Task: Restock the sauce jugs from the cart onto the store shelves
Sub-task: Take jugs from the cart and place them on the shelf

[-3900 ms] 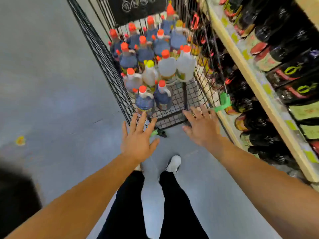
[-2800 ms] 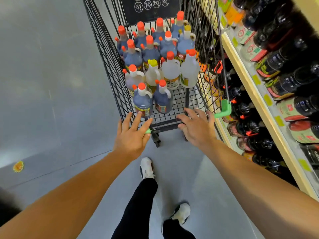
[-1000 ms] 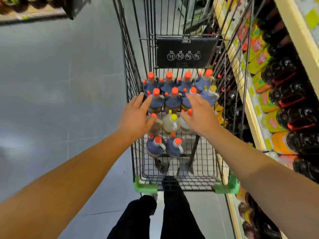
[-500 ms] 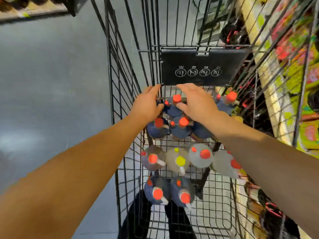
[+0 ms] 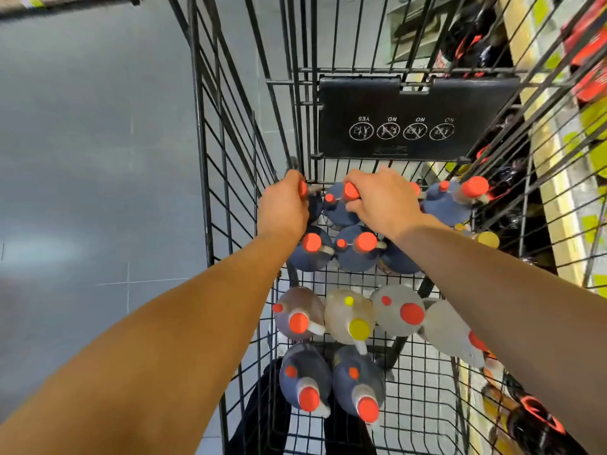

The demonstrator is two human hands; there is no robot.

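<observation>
Where each hand (image 5: 283,205) (image 5: 382,200) curls: dark far-row jugs (image 5: 338,208), directly beneath.

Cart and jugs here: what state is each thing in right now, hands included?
Cart: loaded, jugs standing upright in rows on its floor.
Left hand: fingers curled round the far-left dark jug's top.
Right hand: gripping the next dark jug at its red cap.
Yellow-capped jug: capped, upright, untouched.
Black seat flap: folded against the cart's far end.
Store shelf: holding dark bottles.
</observation>
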